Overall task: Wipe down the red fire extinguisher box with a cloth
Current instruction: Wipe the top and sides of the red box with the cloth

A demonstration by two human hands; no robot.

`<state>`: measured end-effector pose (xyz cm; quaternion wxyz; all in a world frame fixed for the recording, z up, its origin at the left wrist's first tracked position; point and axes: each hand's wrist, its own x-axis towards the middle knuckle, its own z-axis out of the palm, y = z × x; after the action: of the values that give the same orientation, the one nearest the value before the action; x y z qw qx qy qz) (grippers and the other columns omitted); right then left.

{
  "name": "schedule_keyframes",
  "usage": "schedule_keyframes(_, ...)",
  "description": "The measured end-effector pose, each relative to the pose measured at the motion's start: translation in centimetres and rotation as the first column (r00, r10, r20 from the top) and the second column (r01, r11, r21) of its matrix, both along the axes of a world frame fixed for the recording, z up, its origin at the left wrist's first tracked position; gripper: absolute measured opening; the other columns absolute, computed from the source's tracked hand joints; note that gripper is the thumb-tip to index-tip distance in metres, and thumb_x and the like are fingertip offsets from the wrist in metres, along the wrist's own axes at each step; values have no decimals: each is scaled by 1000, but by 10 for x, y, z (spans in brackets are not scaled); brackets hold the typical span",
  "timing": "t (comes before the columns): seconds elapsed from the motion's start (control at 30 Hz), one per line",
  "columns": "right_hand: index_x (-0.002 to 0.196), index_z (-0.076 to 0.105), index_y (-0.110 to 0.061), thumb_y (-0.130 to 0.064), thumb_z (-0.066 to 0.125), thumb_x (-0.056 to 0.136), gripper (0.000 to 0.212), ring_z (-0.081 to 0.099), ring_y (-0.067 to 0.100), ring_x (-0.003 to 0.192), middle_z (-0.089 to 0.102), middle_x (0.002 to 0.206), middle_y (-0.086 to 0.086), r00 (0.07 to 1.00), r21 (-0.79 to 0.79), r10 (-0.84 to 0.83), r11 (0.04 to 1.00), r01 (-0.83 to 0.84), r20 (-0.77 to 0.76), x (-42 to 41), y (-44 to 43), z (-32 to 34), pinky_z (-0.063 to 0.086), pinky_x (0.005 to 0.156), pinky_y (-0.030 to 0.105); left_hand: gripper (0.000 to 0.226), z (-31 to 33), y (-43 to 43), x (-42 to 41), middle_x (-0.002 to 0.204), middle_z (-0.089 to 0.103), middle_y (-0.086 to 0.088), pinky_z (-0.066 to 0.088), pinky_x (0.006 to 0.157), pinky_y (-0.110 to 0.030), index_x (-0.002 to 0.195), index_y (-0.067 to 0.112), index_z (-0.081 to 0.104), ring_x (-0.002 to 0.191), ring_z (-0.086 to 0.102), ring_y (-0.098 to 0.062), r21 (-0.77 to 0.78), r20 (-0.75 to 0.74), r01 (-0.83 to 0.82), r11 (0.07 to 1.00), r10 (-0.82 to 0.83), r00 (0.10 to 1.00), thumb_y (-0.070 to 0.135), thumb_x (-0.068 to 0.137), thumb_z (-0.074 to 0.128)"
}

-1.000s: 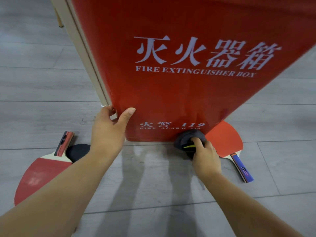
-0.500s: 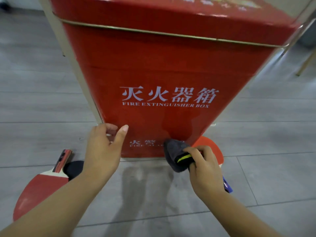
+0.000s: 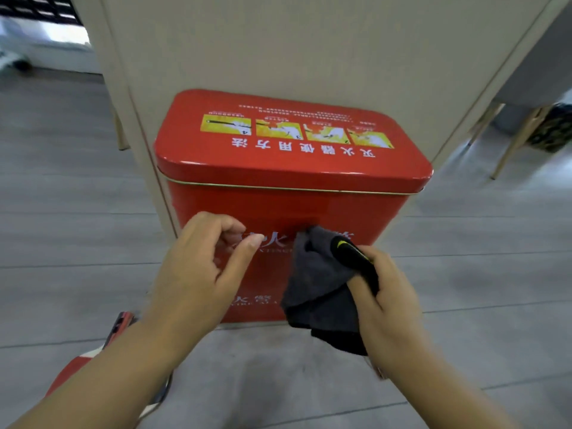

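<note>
The red fire extinguisher box [image 3: 291,168] stands on the floor against a beige panel, its lid with yellow instruction pictures facing up. My right hand [image 3: 387,301] grips a dark grey cloth [image 3: 318,280] with a black and yellow edge, held in front of the box's front face. My left hand [image 3: 198,274] hovers at the front left of the box, fingers loosely curled and holding nothing. Whether it touches the box is unclear. Both hands hide much of the white lettering.
A red table tennis paddle [image 3: 80,366] lies on the grey floor at lower left, partly under my left arm. The beige panel [image 3: 309,51] rises behind the box. Wooden furniture legs [image 3: 510,144] stand at the right.
The view has pulled back and up, so the box lid now shows. My right hand lifted the cloth from the box's bottom edge to mid front. My left hand let go of the left corner.
</note>
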<state>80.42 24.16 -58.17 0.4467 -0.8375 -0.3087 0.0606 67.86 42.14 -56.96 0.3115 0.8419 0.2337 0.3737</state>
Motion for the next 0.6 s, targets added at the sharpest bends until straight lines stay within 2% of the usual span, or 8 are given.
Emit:
schedule_keyframes(0.07, 95, 52, -46, -7, 49, 93, 39, 55, -8, 88, 60, 97, -19, 993, 90, -69, 993, 77, -95, 0, -11, 14, 42, 69, 7, 21, 13, -2, 1, 82, 54, 12, 41, 65, -10, 89, 27, 55, 75, 53, -4, 40, 26, 19, 999, -20, 999, 47, 85, 52)
schedule_keyframes(0.13, 91, 53, -41, -6, 48, 94, 36, 56, -12, 80, 61, 91, -17, 972, 175, -158, 966, 188, -175, 4, -22, 25, 42, 61, 8, 22, 22, -4, 5, 83, 53, 13, 41, 67, -14, 91, 24, 56, 75, 52, -6, 102, 45, 15, 995, -20, 999, 44, 85, 54)
schedule_keyframes(0.2, 89, 53, -36, -6, 48, 94, 31, 55, -12, 76, 60, 91, -15, 951, 229, -246, 931, 285, -187, 14, -29, 31, 41, 59, 9, 26, 28, -9, 12, 89, 53, 10, 39, 77, -18, 94, 17, 60, 82, 48, -10, 209, 46, -14, 978, 5, 999, 41, 84, 57)
schedule_keyframes(0.27, 86, 51, -35, -5, 48, 92, 31, 54, -7, 83, 57, 93, -11, 938, 264, -315, 901, 343, -144, 28, -31, 33, 40, 62, 9, 31, 32, -12, 23, 95, 57, 1, 29, 91, -20, 97, 10, 64, 90, 48, -14, 357, 48, -42, 933, 27, 999, 38, 83, 61)
schedule_keyframes(0.3, 86, 50, -36, -4, 49, 91, 32, 53, 0, 88, 56, 94, -9, 933, 275, -343, 891, 360, -112, 35, -32, 34, 40, 67, 13, 33, 33, -15, 29, 98, 58, -4, 24, 96, -19, 100, 9, 65, 95, 50, -18, 414, 41, -50, 909, 36, 999, 37, 82, 62)
schedule_keyframes(0.4, 90, 48, -35, -7, 47, 89, 28, 51, 16, 93, 53, 102, 0, 897, 309, -435, 845, 436, -77, 60, -33, 39, 40, 76, 27, 42, 38, -23, 49, 116, 55, -6, 17, 104, -21, 113, 13, 62, 111, 45, -27, 451, -19, -51, 891, 67, 998, 39, 81, 63)
schedule_keyframes(0.53, 102, 47, -30, -15, 44, 89, 19, 54, 20, 96, 53, 113, 4, 837, 348, -519, 762, 546, -175, 94, -32, 49, 49, 83, 42, 55, 42, -29, 73, 130, 49, -3, 21, 105, -44, 127, 20, 54, 122, 34, -28, 490, -76, -59, 870, 110, 991, 46, 79, 59)
schedule_keyframes(0.6, 105, 47, -26, -13, 43, 90, 20, 52, 19, 94, 48, 117, 5, 850, 356, -505, 774, 524, -151, 110, -25, 56, 47, 84, 40, 62, 43, -30, 81, 134, 49, -3, 19, 107, -52, 133, 23, 49, 127, 35, -30, 522, -114, -64, 850, 144, 983, 48, 78, 60)
